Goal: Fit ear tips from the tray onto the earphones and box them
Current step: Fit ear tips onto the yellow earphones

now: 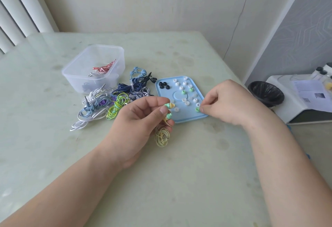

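- A clear, square plastic box (93,70) stands well to the left of the light blue flat plastic tray (161,99). It holds a red-and-white striped cable and a few others.
- A loose heap of wired earphones (115,99) in white, grey-blue, navy, purple and lime lies between the box and the tray, reaching up to the tray's left edge.
- The left hand (142,117) hovers at the tray's near-left corner, its fingers (158,101) pinched on a pale yellow and mint earbud (169,105). A second bud shows just below the thumb. Its pale yellow cable coil (162,136) hangs from the hand onto the counter, just nearer than the tray.
- Black ear tips (163,84) sit in the tray's far-left corner, with white ear tips (185,83) scattered across the rest.
- The right hand (231,102) rests at the tray's near-right corner, thumb and forefinger closed on a green ear tip (197,109) still down in the tray.
- A black-lined bin (265,95) and a white unit with printed paper (305,99) stand off the counter, right of the tray.
- The pale green, blotchy counter (179,172) meets a cream wall (143,2) beyond the tray, with white blinds (10,20) at the far left.
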A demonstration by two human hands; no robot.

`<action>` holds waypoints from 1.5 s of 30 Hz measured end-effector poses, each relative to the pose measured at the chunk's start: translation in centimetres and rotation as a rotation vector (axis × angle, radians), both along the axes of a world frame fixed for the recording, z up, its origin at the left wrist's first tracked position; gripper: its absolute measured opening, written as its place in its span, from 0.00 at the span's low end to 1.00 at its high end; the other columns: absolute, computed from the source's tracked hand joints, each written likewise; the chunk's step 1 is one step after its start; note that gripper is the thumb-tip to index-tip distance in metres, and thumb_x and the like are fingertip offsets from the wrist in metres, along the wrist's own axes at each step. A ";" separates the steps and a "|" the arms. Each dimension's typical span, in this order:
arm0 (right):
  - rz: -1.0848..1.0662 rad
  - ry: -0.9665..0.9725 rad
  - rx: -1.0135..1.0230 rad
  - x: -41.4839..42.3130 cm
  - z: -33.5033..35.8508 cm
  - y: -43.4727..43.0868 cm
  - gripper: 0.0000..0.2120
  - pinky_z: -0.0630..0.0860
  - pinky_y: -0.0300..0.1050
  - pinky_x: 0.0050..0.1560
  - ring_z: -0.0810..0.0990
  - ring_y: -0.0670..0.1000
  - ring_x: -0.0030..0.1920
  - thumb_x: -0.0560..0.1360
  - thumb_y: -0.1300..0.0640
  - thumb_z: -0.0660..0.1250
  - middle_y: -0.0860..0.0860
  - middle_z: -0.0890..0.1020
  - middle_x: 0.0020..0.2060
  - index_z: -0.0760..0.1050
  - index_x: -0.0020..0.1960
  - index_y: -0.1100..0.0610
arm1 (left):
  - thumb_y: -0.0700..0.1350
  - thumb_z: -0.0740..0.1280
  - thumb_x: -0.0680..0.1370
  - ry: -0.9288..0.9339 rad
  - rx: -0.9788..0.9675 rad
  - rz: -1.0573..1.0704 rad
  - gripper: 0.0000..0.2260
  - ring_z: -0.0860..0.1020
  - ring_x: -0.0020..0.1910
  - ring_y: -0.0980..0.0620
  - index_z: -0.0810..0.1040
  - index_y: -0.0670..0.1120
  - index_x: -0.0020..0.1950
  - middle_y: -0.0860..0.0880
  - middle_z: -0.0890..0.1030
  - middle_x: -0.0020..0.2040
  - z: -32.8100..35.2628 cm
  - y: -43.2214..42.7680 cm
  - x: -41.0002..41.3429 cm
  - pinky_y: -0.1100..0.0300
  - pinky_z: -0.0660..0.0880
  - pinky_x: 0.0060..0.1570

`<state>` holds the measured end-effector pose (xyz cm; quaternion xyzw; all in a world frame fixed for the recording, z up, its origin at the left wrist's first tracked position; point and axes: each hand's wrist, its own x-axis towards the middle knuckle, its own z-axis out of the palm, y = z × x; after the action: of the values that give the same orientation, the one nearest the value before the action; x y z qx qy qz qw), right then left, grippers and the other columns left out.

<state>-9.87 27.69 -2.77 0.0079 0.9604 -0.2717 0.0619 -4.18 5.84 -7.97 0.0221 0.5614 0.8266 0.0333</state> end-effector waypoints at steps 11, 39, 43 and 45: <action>0.213 -0.045 -0.827 1.7 0.2 -3.7 0.08 0.82 0.45 0.40 0.84 0.56 0.34 0.72 0.73 0.74 0.61 0.85 0.38 0.80 0.48 0.66 | 0.39 0.70 0.75 0.010 0.067 0.027 0.14 0.82 0.38 0.46 0.79 0.37 0.60 0.41 0.83 0.43 0.1 -0.4 0.1 0.56 0.80 0.38; 0.208 -0.049 -0.947 1.5 -1.2 -5.1 0.10 0.81 0.41 0.42 0.83 0.54 0.35 0.72 0.73 0.73 0.55 0.86 0.37 0.84 0.51 0.63 | 0.38 0.69 0.81 0.094 -0.220 0.089 0.05 0.82 0.38 0.47 0.83 0.38 0.54 0.37 0.86 0.46 -0.2 -1.4 0.0 0.55 0.81 0.41; 0.157 -0.131 -1.044 1.6 -1.2 -5.2 0.10 0.82 0.45 0.42 0.84 0.57 0.40 0.70 0.73 0.74 0.60 0.85 0.39 0.83 0.51 0.65 | 0.37 0.69 0.81 0.086 -0.196 0.093 0.06 0.83 0.39 0.46 0.82 0.37 0.56 0.35 0.85 0.47 -0.3 -1.3 -0.1 0.56 0.81 0.41; 0.122 -0.185 -1.086 1.6 -1.1 -5.3 0.10 0.83 0.46 0.42 0.84 0.58 0.41 0.69 0.71 0.75 0.62 0.85 0.41 0.83 0.50 0.65 | 0.37 0.69 0.81 0.080 -0.181 0.096 0.06 0.83 0.39 0.46 0.82 0.36 0.57 0.35 0.85 0.47 -0.3 -1.4 0.0 0.56 0.81 0.41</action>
<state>-8.28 22.41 -3.86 -0.0573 0.6714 -0.7220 0.1567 -4.21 4.48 -8.24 0.0251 0.6350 0.7717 -0.0269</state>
